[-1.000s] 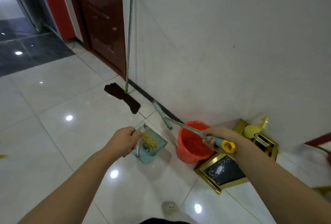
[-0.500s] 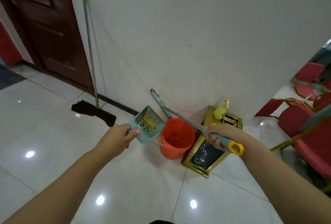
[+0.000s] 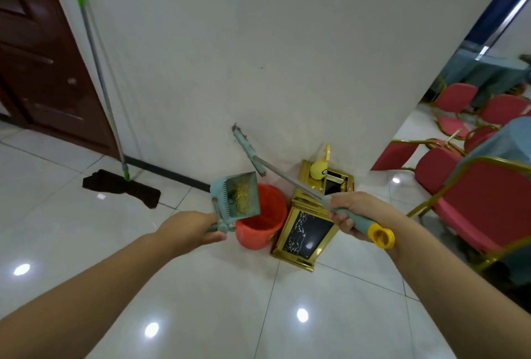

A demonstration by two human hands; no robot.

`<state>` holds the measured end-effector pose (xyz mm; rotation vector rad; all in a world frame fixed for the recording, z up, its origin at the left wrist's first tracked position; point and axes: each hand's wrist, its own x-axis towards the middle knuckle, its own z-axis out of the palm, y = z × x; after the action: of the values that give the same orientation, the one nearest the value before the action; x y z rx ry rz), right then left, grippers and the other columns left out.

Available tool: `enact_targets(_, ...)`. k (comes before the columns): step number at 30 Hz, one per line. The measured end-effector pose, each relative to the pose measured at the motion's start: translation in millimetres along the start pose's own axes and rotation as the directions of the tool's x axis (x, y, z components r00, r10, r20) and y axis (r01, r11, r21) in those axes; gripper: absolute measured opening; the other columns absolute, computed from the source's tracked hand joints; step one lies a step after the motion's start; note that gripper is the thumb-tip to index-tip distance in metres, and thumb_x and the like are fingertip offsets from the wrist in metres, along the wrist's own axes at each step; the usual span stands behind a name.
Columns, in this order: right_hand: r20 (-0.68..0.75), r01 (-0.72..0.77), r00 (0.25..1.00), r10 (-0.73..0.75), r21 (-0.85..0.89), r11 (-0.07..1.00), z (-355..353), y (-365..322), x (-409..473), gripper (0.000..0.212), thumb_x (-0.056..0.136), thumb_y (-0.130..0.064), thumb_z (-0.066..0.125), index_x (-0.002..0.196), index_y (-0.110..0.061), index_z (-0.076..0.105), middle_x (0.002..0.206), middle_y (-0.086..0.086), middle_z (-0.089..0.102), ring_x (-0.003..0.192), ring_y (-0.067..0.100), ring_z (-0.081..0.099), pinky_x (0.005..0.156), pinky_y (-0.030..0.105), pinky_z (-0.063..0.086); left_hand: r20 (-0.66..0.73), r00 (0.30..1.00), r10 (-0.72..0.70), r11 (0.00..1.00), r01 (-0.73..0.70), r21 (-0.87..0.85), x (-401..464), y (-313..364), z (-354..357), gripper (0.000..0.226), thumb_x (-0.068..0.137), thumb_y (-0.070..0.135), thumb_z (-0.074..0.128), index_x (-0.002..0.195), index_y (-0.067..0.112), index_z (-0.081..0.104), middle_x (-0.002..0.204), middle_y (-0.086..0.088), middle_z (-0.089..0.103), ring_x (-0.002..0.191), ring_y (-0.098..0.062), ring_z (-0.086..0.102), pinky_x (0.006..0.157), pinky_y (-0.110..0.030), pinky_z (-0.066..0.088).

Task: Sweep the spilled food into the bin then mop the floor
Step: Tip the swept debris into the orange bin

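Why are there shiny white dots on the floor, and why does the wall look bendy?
Head view: the dots are ceiling lights mirrored in the glossy white tile floor; the wide-angle lens bows the white wall and green-handled mop. The yellow crumbs in the teal plastic dustpan look soft, slightly blurred.

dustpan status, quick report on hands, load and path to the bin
Left hand grips dustpan handle; right hand grips broom. Yellow crumbs in pan, held at orange bin rim. Nothing between them.
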<state>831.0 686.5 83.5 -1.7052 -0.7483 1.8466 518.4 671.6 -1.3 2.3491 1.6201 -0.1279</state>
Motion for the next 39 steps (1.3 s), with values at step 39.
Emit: enact_targets(39,0.004,-0.085,0.996,0.085,0.1,0.991,-72,46,-25,0.009,0.096,-0.012,0.049,0.099,-0.004,0.048,0.065,0.006,0.048,0.031,0.005,0.043,0.032,0.01,0.038,0.495,0.853,0.164,0.772,-0.423,0.474,62,97,56,0.034,0.092,0.044,0.053,0.106,0.016,0.064,0.09,-0.004,0.062,0.077,-0.018,0.049,0.066,-0.031,0.04)
